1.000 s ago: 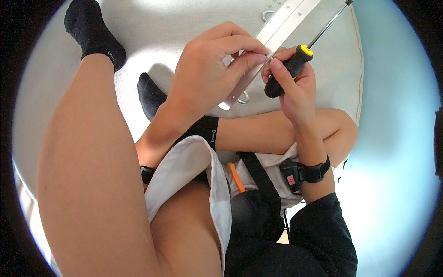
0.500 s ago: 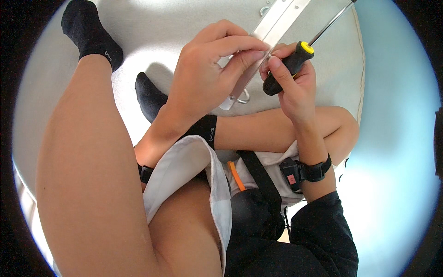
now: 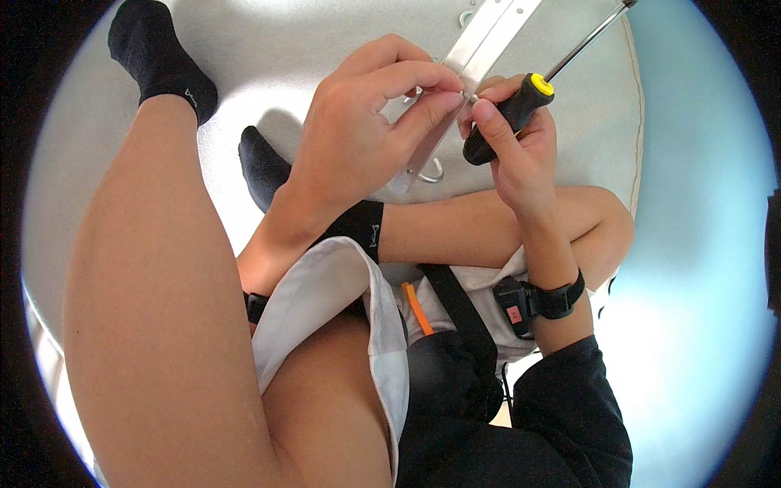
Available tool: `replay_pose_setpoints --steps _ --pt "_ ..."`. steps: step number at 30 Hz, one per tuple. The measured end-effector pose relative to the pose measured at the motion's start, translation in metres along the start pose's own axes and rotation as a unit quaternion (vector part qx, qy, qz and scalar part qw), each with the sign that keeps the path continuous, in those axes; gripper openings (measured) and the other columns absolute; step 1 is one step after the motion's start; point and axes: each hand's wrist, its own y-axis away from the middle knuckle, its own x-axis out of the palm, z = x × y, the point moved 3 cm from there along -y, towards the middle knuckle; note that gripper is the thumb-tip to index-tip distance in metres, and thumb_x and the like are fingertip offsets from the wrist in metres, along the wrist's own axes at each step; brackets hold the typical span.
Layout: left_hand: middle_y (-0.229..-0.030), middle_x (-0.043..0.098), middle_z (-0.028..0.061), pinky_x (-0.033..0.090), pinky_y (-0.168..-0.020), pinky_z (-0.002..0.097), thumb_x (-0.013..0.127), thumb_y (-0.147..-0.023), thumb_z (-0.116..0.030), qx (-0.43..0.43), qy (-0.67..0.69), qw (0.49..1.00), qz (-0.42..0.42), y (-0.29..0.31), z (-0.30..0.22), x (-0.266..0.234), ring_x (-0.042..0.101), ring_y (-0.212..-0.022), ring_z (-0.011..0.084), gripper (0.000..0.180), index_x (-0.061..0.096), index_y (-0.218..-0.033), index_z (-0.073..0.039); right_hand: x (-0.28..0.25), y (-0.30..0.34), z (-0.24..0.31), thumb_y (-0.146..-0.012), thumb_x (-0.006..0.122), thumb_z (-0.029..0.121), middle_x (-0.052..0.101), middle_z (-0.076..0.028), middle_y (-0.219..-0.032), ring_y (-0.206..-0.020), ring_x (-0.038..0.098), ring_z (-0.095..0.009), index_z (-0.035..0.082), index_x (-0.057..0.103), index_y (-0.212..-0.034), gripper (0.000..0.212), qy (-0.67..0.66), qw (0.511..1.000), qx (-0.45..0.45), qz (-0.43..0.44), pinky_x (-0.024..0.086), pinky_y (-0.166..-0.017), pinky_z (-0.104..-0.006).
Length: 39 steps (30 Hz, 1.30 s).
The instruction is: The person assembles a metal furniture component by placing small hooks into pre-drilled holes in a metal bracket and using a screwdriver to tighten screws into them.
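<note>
**Working by Fingertip at a Metal Rail**

Closed to a pinch with the left hand [image 3: 354, 118] at the edge of a silvery rail [image 3: 486, 41], running up between both hands; hard to tell what is pinched. Curled around a black-and-yellow screwdriver [image 3: 517, 112] with the right hand [image 3: 522, 167], just beside. Apparently mid-fitting; calling next for steady fingertips. No containers in view.

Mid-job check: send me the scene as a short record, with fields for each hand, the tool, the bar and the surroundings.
Left hand: thumb and forefinger at the silver metal bar; anything pinched is too small to tell
Right hand: grips the screwdriver
Tool: black handle, yellow collar, shaft pointing up and right
Bar: slanted, upper end out of frame
Surroundings: metal hook by bar's lower end; pale grey surface
</note>
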Motion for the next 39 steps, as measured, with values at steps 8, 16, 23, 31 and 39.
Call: replay_pose_setpoints --steps 8,16,23,31,39 --pt "-0.093 0.067 0.0065 0.050 -0.071 0.0247 0.074 -0.083 -0.005 0.015 -0.011 1.000 0.004 -0.0004 -0.0010 -0.0010 0.064 -0.082 0.0154 0.015 0.073 -0.098 -0.003 0.0008 -0.0008 -0.0003 -0.090 0.074 0.012 0.063 -0.001 -0.087 -0.075 0.059 -0.009 0.004 0.061 -0.101 0.019 -0.001 1.000 -0.005 0.003 0.048 -0.067 -0.0231" --pt "-0.092 0.067 0.0076 0.052 -0.073 0.0272 0.075 -0.082 -0.004 0.018 -0.029 0.999 0.001 0.0007 -0.0012 0.0022 0.066 -0.083 0.0179 0.017 0.072 -0.099 -0.003 0.0003 -0.0006 -0.0009 -0.090 0.074 0.014 0.063 -0.001 -0.086 -0.075 0.058 -0.008 0.004 0.061 -0.101 0.020 -0.001 1.000 -0.001 0.001 0.048 -0.067 -0.0229" --pt "-0.090 0.066 0.0086 0.052 -0.070 0.0303 0.077 -0.079 -0.006 0.077 -0.098 0.992 -0.020 -0.0012 -0.0047 -0.0002 0.066 -0.080 0.0236 0.017 0.072 -0.096 -0.005 0.0016 -0.0016 -0.0003 -0.090 0.074 0.015 0.063 0.000 -0.086 -0.075 0.057 -0.007 0.004 0.061 -0.101 0.020 0.010 1.000 -0.006 0.013 0.047 -0.067 -0.0222" --pt "-0.090 0.067 0.0083 0.052 -0.068 0.0299 0.077 -0.078 -0.004 0.080 -0.082 0.993 -0.026 -0.0011 -0.0070 0.0007 0.066 -0.079 0.0225 0.019 0.073 -0.096 -0.006 0.0018 -0.0014 -0.0014 -0.091 0.074 0.014 0.062 0.000 -0.086 -0.075 0.056 -0.007 0.004 0.061 -0.101 0.020 0.007 1.000 -0.003 0.010 0.046 -0.066 -0.0219" --pt "-0.091 0.067 0.0073 0.053 -0.070 0.0277 0.076 -0.081 -0.004 0.056 -0.077 0.995 -0.018 -0.0007 -0.0013 0.0004 0.066 -0.080 0.0196 0.017 0.073 -0.097 -0.005 0.0005 -0.0012 -0.0006 -0.090 0.074 0.013 0.063 -0.001 -0.087 -0.076 0.057 -0.008 0.004 0.061 -0.101 0.019 0.004 1.000 0.001 0.006 0.047 -0.067 -0.0224"
